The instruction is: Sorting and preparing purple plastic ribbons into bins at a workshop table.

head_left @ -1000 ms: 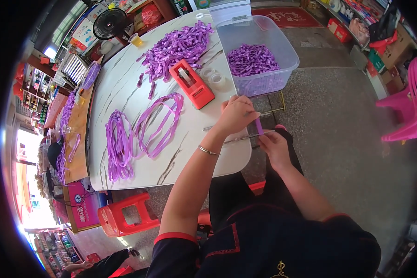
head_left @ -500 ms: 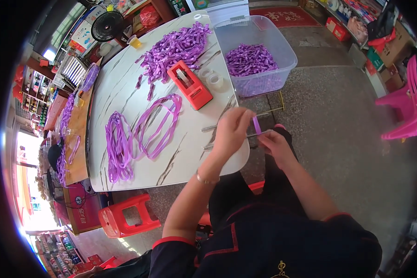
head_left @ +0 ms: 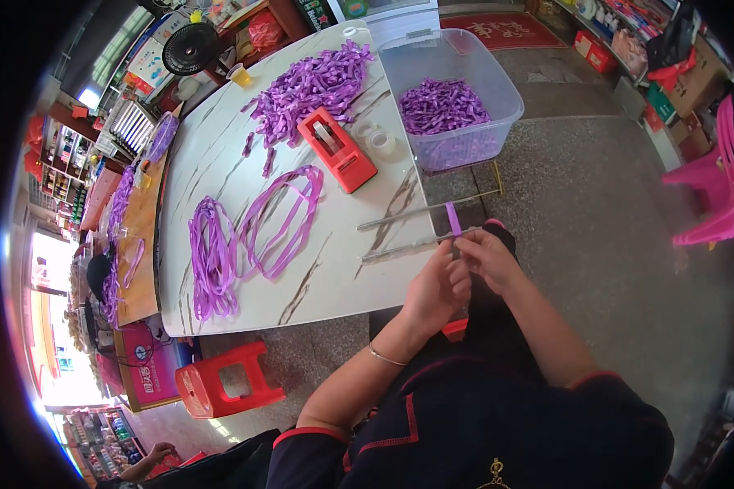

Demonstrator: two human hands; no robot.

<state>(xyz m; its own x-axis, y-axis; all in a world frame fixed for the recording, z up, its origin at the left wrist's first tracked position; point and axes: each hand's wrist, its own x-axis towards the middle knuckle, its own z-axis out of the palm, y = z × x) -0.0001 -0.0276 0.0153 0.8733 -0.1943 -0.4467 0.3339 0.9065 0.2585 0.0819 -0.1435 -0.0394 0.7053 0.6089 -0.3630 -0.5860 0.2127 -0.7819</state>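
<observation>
Purple ribbon strip [head_left: 453, 218] stands upright just past the table's near edge, pinched at its lower end between both hands, beside the tip of the lower of 2 metal rods [head_left: 420, 244] jutting off the table. Head view: left hand [head_left: 436, 285] clenched around the strip's base, fingers curled, thin bracelet on the wrist; right hand [head_left: 491, 257] touching the left, fingertips grasping the same strip. White marbled table [head_left: 220, 163] carries long purple ribbon loops [head_left: 245, 236], a heap of cut purple pieces [head_left: 310, 85], a red tape dispenser [head_left: 337, 149] and 2 clear tape rolls [head_left: 373, 138]. Clear plastic bin [head_left: 497, 85] off the table's right end holds more purple pieces. Red stool [head_left: 224, 381] under the table, pink chairs [head_left: 722, 179] far right.
</observation>
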